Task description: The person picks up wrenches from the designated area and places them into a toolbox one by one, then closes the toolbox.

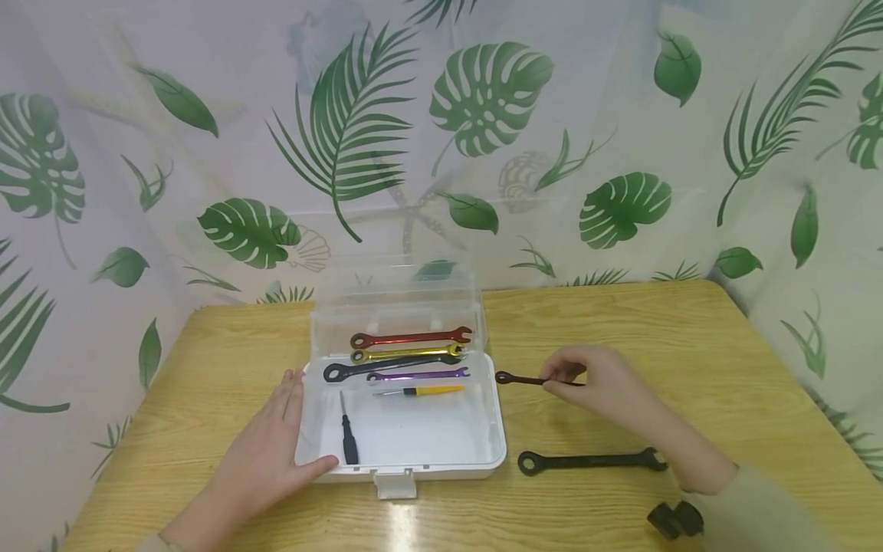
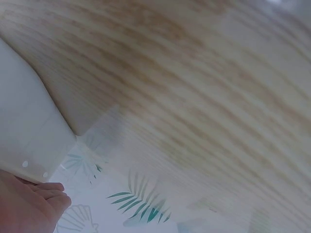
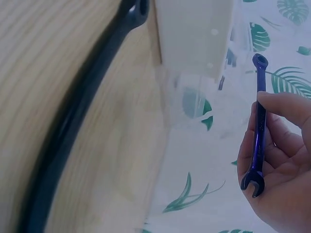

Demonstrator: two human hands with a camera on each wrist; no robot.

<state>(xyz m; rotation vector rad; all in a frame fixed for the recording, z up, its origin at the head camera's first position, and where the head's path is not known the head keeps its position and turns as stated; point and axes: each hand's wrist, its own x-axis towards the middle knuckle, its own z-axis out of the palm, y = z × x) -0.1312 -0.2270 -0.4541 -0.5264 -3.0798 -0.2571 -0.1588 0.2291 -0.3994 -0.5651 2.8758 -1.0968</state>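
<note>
My right hand (image 1: 586,376) pinches a small dark wrench (image 1: 519,379) between thumb and fingers, just right of the white toolbox (image 1: 498,452). Seen from the right wrist, this wrench (image 3: 260,121) looks blue-purple, its ring end up and its open jaw toward the palm. My left hand (image 1: 265,441) rests against the box's left side, thumb over the front rim. Inside the box lie a red wrench (image 1: 410,338), a yellow wrench (image 1: 407,354), a black wrench (image 1: 393,366), a purple wrench (image 1: 421,376), a yellow-handled screwdriver (image 1: 438,390) and a black-handled screwdriver (image 1: 349,437).
A larger black wrench (image 1: 589,461) lies on the wooden table (image 1: 586,514), in front of the right forearm. The box's clear lid (image 1: 396,284) stands open at the back, and its latch (image 1: 395,484) hangs at the front. Behind the table hangs a leaf-print cloth (image 1: 538,92).
</note>
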